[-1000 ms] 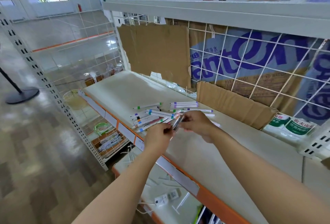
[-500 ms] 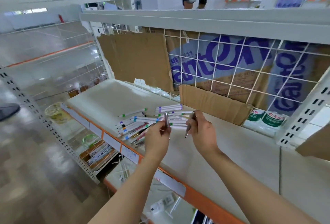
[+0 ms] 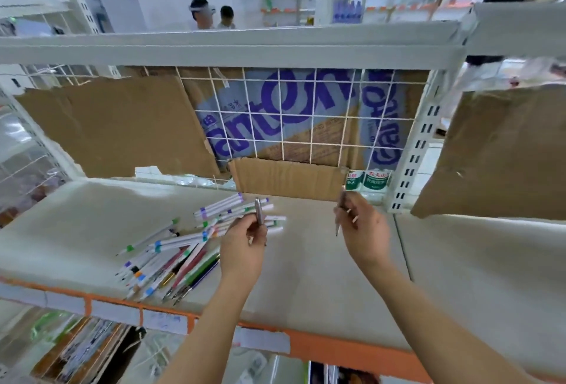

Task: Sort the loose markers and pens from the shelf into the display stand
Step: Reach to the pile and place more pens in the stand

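While loose markers [image 3: 196, 249] are lying on the shelf [image 3: 306, 276], left hand [image 3: 245, 246] is gripping one grey pen [image 3: 258, 215] upright and right hand [image 3: 364, 230] another grey pen [image 3: 340, 215], likely lifted clear for carrying to the stand, which isn't in view.

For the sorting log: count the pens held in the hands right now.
2. One grey pen upright in the left hand; one dark pen in the right hand. The rest lie in the pile.

A single wide-angle view is given from the person's head, aimed forward and slightly down at the shelf [image 3: 306, 276] from close range. Both forearms are seen reaching in from the bottom edge, and the wire grid back [image 3: 306, 126] is faced squarely. Beyond the upper rail, the far store interior is taken in, with lines bowed by the lens.
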The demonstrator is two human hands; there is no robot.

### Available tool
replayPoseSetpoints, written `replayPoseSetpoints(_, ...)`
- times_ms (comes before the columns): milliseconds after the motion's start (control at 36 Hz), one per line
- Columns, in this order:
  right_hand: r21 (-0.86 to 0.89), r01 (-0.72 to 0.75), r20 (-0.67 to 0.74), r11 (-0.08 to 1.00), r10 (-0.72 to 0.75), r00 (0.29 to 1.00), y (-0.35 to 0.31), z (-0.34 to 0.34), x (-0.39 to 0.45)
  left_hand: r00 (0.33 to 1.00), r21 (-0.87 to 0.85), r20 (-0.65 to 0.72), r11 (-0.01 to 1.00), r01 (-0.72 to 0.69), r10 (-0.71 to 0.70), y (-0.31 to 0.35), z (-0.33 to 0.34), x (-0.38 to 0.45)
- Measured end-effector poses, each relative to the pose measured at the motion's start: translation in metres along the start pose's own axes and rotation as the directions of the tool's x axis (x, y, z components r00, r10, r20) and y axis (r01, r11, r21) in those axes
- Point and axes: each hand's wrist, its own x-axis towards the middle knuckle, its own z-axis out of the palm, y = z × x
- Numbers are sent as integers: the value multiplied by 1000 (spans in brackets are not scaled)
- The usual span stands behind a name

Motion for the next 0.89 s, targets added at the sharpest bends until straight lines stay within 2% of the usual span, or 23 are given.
replayPoseSetpoints(139,-74,-89,-175,993,75,982,12,-27,-17,993,-70,108,996,-46,54,13,11,-3)
replayPoseSetpoints(222,-56,-154,-281,987,132,951,18,-44,-31,979,-115,186,991,-67,88,16,21,-5)
replayPoseSetpoints(333,-46,-219,-354,975,189,916,21,-72,-52,952,-174,271,980,-97,143,24,39,-12)
replayPoseSetpoints(444,-11,-244,-438,970,215,873,21,-103,-74,913,-251,368,964,-86,178,41,57,-25)
replayPoseSetpoints(611,-73,-313,-561,947,221,798,36,-152,-104,828,-298,487,944,-140,277,77,83,-55)
replayPoseSetpoints(750,-112,-374,-645,920,219,732,58,-198,-135,780,-366,488,903,-225,392,117,109,-87)
replayPoseSetpoints(889,-140,-388,-700,911,187,690,76,-258,-172,742,-437,529,882,-179,413,157,146,-132)
